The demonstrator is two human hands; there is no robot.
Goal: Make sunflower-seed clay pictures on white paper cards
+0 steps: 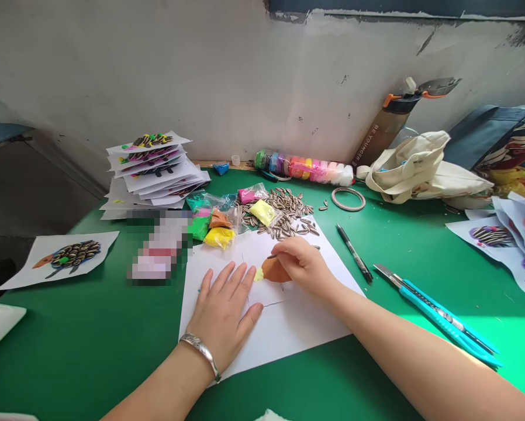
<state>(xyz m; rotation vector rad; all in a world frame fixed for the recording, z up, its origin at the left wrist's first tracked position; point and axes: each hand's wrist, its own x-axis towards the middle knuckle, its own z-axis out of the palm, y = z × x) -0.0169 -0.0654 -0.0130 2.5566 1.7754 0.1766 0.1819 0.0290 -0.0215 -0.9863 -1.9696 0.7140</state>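
A white sheet of paper with thin pencil lines lies on the green table. On it is a flattened patch of brown clay, with a small dab of yellow clay at its left edge. My left hand, fingers outstretched, rests flat on the paper left of the clay. Over the brown clay, my right hand pinches a small dark piece that looks like a sunflower seed. My right fingers partly cover the clay and the piece.
Sunflower seeds and bagged clay lie beyond the paper. A pen and utility knife are at right, near a tape roll. Stacked pictures stand back left; a bottle leans on the wall.
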